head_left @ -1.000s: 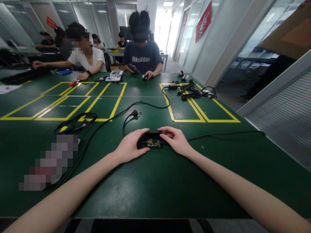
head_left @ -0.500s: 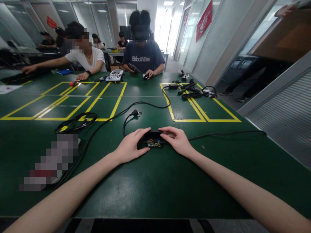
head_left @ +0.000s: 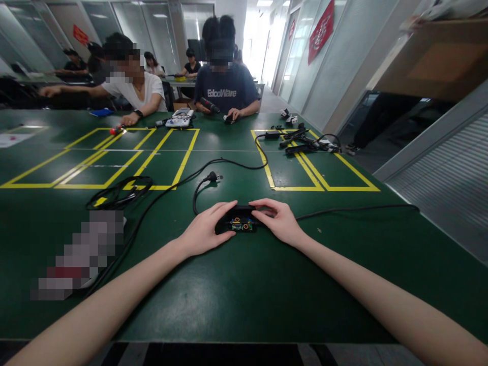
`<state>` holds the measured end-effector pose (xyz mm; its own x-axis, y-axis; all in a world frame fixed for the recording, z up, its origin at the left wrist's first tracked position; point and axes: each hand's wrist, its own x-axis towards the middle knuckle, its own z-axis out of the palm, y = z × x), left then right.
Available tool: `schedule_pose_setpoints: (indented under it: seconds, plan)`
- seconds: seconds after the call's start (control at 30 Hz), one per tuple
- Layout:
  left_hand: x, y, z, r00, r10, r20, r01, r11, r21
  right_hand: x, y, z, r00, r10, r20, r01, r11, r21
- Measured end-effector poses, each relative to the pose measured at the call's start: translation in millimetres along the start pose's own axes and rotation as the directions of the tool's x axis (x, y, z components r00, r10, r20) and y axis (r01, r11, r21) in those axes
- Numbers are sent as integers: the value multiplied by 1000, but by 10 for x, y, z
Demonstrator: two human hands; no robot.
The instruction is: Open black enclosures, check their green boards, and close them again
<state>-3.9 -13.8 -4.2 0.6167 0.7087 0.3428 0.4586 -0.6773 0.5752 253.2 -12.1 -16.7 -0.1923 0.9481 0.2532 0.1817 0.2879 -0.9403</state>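
Observation:
Between my two hands an opened black power adapter point(head_left: 244, 208) rests on the green table, its circuit board point(head_left: 242, 224) with copper-coloured coils facing me. My left hand point(head_left: 206, 227) grips the adapter's left end, fingers at the back and thumb at the front. On the opposite end, my right hand point(head_left: 278, 219) holds the case with bent fingers and thumb. A short cord with a black plug point(head_left: 212, 177) comes out behind my left hand. Another black cable point(head_left: 354, 209) runs from beside my right hand to the table's right edge.
To the left lie a coiled black cable point(head_left: 120, 192) and a blurred-out power strip-like object point(head_left: 87, 249). Black adapters and cables point(head_left: 301, 140) are heaped at the far right. Across the table point(head_left: 229, 295), a person point(head_left: 226, 86) holds a power screwdriver point(head_left: 209, 105); another person point(head_left: 145, 91) sits left.
My hands and the adapter stay in place. At the right, the cardboard box carried by a person has come closer. The person at far left has drawn a dark object off the table.

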Motion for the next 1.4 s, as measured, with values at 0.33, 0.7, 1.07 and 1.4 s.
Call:
schedule_pose_setpoints:
  seconds: [0.33,0.7,1.07,1.4]
  plan:
    - [11,-3,-12,1000,16,-7,-17,998,-59,-4,-128,-30,981,-150,121,162,981,-102]
    - [35,38,-32,996,89,6,-88,995,-53,-62,-163,-31,895,-368,254,436,845,-311]
    - [51,25,-11,997,71,-14,-72,994,-87,-84,-123,28,864,-322,387,495,686,-534]
    - [56,84,-6,997,76,-19,-78,991,-112,-95,-129,8,892,-168,419,418,655,-629]
